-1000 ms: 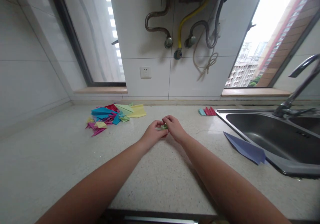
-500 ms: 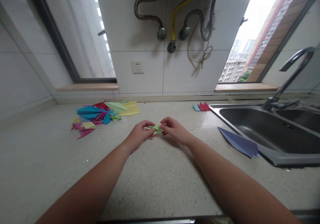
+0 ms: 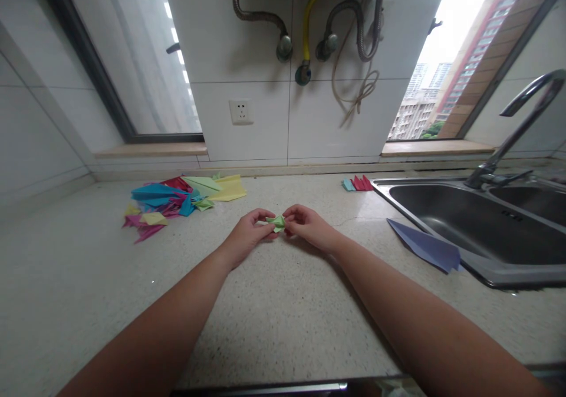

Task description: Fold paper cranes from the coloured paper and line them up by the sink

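Note:
A small piece of light green folded paper [image 3: 278, 223] sits between my two hands, just above or on the speckled countertop [image 3: 269, 314]. My left hand [image 3: 252, 233] pinches its left end with thumb and fingers. On the other side, my right hand [image 3: 307, 226] grips the right end, fingers curled round it. Fingertips cover both ends of the paper, so its full shape is hidden.
Colourful folded papers [image 3: 168, 199] lie heaped at the back left. Small red and light blue folded pieces [image 3: 361, 183] rest by the sink [image 3: 442, 208]. A purple paper plane [image 3: 427, 246] lies against the sink's front left rim. The faucet [image 3: 508, 143] rises at the right.
My left hand has shifted slightly to the right along the green folded paper, closer to my right hand. The view has tilted down a little.

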The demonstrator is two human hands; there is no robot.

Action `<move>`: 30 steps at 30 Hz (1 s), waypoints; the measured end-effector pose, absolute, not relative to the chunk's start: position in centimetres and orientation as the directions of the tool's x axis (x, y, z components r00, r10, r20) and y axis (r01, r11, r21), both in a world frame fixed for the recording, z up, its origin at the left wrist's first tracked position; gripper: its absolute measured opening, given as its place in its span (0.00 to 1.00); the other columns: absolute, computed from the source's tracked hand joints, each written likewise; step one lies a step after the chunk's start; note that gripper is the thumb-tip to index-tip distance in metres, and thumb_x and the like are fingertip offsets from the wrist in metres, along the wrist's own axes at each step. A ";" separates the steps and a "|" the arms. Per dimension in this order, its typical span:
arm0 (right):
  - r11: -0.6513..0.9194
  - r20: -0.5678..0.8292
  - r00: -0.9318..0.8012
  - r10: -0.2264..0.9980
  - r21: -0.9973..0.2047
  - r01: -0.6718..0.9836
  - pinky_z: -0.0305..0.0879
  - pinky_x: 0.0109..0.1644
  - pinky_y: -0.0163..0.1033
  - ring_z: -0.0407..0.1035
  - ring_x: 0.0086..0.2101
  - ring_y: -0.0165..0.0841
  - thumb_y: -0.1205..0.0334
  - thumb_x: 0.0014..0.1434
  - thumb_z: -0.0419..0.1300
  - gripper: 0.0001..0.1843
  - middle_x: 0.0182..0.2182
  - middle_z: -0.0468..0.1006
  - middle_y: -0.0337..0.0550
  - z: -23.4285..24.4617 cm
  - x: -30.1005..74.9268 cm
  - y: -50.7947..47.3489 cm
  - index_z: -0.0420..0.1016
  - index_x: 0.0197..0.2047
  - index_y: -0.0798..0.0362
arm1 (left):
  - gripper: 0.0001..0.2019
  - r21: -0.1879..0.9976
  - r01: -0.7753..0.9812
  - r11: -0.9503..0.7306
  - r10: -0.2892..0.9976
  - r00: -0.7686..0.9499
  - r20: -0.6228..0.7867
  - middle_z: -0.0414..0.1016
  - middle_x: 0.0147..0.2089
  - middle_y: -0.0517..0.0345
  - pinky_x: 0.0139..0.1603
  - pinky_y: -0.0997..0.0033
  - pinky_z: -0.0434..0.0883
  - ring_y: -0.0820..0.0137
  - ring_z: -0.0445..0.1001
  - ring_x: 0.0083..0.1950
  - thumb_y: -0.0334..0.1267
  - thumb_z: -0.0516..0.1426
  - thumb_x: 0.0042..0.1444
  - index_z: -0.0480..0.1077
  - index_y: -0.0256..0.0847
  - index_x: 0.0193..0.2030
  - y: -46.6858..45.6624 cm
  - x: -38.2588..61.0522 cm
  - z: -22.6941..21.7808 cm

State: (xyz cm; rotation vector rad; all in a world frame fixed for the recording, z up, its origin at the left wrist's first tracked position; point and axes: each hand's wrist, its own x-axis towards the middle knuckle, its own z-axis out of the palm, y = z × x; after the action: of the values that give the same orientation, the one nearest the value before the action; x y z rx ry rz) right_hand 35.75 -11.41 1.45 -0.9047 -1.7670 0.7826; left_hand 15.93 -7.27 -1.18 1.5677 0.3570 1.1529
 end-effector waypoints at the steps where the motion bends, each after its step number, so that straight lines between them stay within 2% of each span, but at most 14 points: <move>1: 0.520 0.461 -0.263 0.847 -0.822 0.233 0.66 0.39 0.37 0.69 0.33 0.29 0.60 0.57 0.64 0.19 0.34 0.73 0.45 1.4 35.8 -11.4 0.64 0.47 0.61 | 0.20 0.878 -0.340 -0.337 0.737 0.485 0.471 0.70 0.54 0.45 0.54 0.61 0.75 0.66 0.77 0.46 0.37 0.65 0.54 0.67 0.32 0.50 -7.3 15.9 -1.2; 6: 0.517 0.469 -0.236 0.851 -0.827 0.221 0.68 0.42 0.39 0.71 0.34 0.30 0.59 0.58 0.64 0.18 0.37 0.73 0.47 1.5 36.0 -11.3 0.66 0.45 0.60 | 0.17 0.893 -0.398 -0.209 0.765 0.502 0.403 0.71 0.54 0.44 0.56 0.64 0.73 0.67 0.77 0.46 0.32 0.63 0.56 0.67 0.31 0.51 -7.7 15.9 -0.9; 10: 0.498 0.454 -0.219 0.863 -0.839 0.222 0.68 0.43 0.39 0.71 0.34 0.30 0.62 0.57 0.63 0.13 0.37 0.73 0.47 1.6 36.0 -11.5 0.68 0.43 0.60 | 0.18 0.890 -0.438 -0.128 0.761 0.532 0.371 0.72 0.54 0.41 0.57 0.65 0.73 0.66 0.76 0.48 0.30 0.62 0.56 0.67 0.30 0.53 -7.9 15.8 -0.7; 15: 0.479 0.446 -0.183 0.876 -0.851 0.218 0.69 0.43 0.38 0.72 0.34 0.30 0.63 0.57 0.61 0.13 0.38 0.74 0.47 1.8 35.9 -11.7 0.68 0.44 0.60 | 0.21 0.891 -0.438 -0.117 0.739 0.561 0.373 0.70 0.57 0.40 0.58 0.66 0.72 0.66 0.76 0.51 0.31 0.62 0.58 0.67 0.29 0.57 -7.8 15.7 -0.8; 20: 0.488 0.455 -0.176 0.873 -0.833 0.262 0.68 0.42 0.37 0.70 0.32 0.29 0.64 0.56 0.60 0.12 0.34 0.74 0.45 2.0 36.1 -11.5 0.70 0.42 0.62 | 0.28 0.902 -0.332 -0.275 0.703 0.570 0.425 0.67 0.60 0.43 0.57 0.66 0.72 0.68 0.76 0.49 0.35 0.66 0.54 0.65 0.35 0.61 -7.7 15.6 -1.2; 25: 0.485 0.456 -0.166 0.874 -0.821 0.302 0.65 0.38 0.34 0.68 0.32 0.27 0.64 0.56 0.59 0.12 0.34 0.74 0.46 1.8 36.1 -11.4 0.73 0.43 0.62 | 0.29 0.815 -0.174 -0.553 0.626 0.558 0.544 0.69 0.58 0.48 0.48 0.74 0.71 0.72 0.76 0.46 0.36 0.66 0.53 0.66 0.41 0.62 -7.5 15.2 -1.3; 30: 0.489 0.445 -0.204 0.872 -0.807 0.331 0.66 0.39 0.36 0.69 0.32 0.29 0.61 0.57 0.61 0.13 0.33 0.74 0.47 1.5 35.9 -11.5 0.71 0.42 0.62 | 0.25 0.798 -0.098 -0.594 0.611 0.591 0.527 0.75 0.47 0.48 0.45 0.73 0.71 0.72 0.76 0.43 0.39 0.63 0.57 0.68 0.36 0.60 -7.6 15.4 -1.1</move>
State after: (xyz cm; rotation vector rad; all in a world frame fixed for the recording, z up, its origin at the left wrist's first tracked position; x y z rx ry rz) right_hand 35.91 -11.49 1.47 -1.0200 -1.7651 0.6991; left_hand 15.37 -7.59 -1.14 1.9719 0.4082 1.0575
